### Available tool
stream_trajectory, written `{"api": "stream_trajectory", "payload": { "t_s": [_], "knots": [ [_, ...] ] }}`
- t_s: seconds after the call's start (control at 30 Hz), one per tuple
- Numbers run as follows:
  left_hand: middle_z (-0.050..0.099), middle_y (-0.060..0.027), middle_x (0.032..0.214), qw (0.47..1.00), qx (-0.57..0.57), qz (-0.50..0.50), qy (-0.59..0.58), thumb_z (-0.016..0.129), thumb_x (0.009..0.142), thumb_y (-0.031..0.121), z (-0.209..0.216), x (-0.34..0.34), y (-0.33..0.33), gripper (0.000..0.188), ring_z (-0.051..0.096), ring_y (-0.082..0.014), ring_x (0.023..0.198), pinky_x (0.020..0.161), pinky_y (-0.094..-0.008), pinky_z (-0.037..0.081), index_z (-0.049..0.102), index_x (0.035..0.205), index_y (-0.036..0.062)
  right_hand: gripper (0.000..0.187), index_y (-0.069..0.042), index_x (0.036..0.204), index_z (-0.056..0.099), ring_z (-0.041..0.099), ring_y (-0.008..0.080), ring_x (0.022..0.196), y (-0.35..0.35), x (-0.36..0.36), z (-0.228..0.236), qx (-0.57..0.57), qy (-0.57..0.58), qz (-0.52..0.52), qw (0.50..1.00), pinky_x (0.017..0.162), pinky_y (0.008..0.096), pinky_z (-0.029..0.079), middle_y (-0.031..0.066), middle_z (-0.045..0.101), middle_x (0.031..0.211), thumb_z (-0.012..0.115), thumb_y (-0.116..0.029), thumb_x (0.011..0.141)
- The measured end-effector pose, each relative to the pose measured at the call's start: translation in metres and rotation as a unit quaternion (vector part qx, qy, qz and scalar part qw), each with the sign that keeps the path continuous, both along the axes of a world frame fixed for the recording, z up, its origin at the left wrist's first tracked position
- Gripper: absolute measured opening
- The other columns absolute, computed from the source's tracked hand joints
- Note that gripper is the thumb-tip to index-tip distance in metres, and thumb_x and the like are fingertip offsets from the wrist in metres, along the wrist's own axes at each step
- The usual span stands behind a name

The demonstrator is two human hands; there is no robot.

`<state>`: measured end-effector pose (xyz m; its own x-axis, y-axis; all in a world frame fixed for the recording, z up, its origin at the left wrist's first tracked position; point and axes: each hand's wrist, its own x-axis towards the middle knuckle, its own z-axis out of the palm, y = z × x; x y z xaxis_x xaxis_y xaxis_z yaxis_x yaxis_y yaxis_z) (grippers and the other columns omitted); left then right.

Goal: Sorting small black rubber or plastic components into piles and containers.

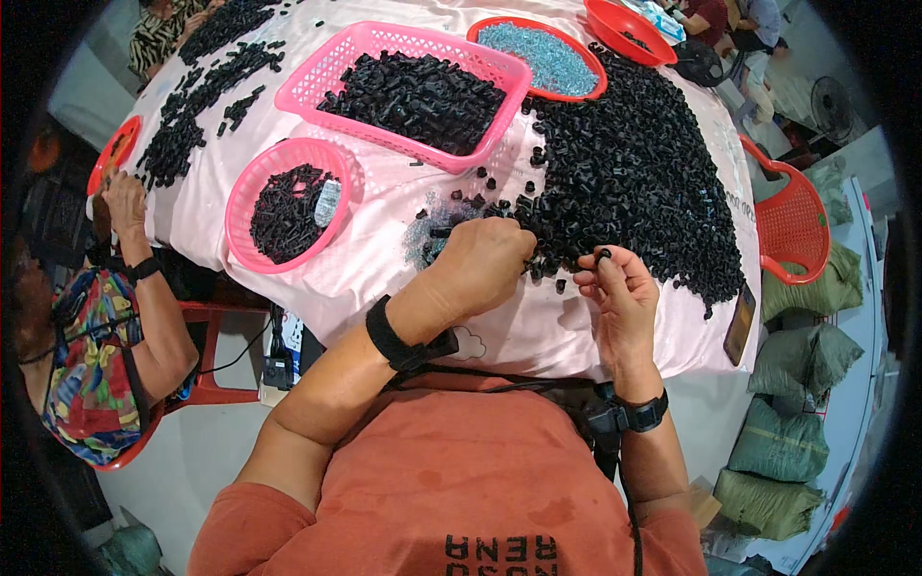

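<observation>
My left hand (480,266) is closed in a fist just above the cloth-covered table, beside the near edge of a large heap of small black plastic parts (648,173). Its curled fingers hide whatever is inside. To its right, my right hand (624,302) pinches a small black cap-like part (603,254) between thumb and fingertips. A few loose black parts lie between the two hands. Behind my left fist, a scatter of tiny clear-blue pieces (423,240) lies mixed with some black parts.
A pink rectangular basket (309,84) and a round pink basket (240,219) hold black parts. A red basin (603,79) holds clear-blue pieces. A phone (740,326) lies at the right edge. A red chair (795,221) and sacks (807,360) stand right; a co-worker's hand (125,202) is left.
</observation>
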<state>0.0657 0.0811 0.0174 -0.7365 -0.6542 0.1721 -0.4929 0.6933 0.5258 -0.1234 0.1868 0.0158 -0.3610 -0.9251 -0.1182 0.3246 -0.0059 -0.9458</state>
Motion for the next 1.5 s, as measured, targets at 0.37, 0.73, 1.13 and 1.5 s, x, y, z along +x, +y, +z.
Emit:
{"api": "stream_trajectory", "payload": {
  "t_s": [0.37,0.73,1.13,1.5],
  "knots": [
    [0.067,-0.0201,0.09,0.993,0.022,-0.007,0.119,0.06,0.086,0.006,-0.007,-0.007,-0.002,0.012,0.065,-0.0404,0.085,0.074,-0.0453,0.052,0.067,0.093,0.0001,0.02,-0.002,0.117,0.06,0.069,0.0149,0.083,0.001,0.001,0.001,-0.004,0.0,-0.014,1.0,0.072,0.0243,0.056,0.012,0.07,0.101,0.058,-0.009,0.098],
    [0.067,-0.0247,0.098,0.979,0.01,0.005,0.201,0.059,0.085,0.0,-0.005,-0.008,-0.005,0.027,0.065,-0.0414,0.093,0.081,-0.0442,0.052,0.062,0.111,-0.0029,0.018,-0.002,0.116,0.056,0.07,0.0195,0.093,-0.001,0.008,-0.008,0.042,-0.003,0.063,0.997,0.073,0.0268,0.058,0.0152,0.067,0.111,0.052,-0.011,0.101],
    [0.066,-0.0242,0.097,0.977,0.057,0.04,0.199,0.056,0.082,0.002,-0.008,-0.012,-0.003,0.028,0.064,-0.0416,0.092,0.081,-0.0476,0.051,0.062,0.109,-0.0023,0.018,-0.004,0.117,0.054,0.067,0.0156,0.098,-0.003,0.009,-0.007,0.029,0.006,0.04,0.999,0.075,0.0274,0.057,0.0121,0.063,0.125,0.05,-0.013,0.102],
    [0.068,-0.02,0.092,0.991,0.019,0.0,0.131,0.061,0.08,0.004,0.002,-0.022,-0.016,0.025,0.065,-0.0379,0.088,0.076,-0.044,0.051,0.067,0.104,0.0016,0.015,-0.004,0.114,0.055,0.065,0.0192,0.105,-0.003,0.019,-0.015,0.016,-0.009,0.155,0.988,0.086,0.0309,0.055,0.0142,0.063,0.122,0.05,-0.011,0.101]
  ]
}}
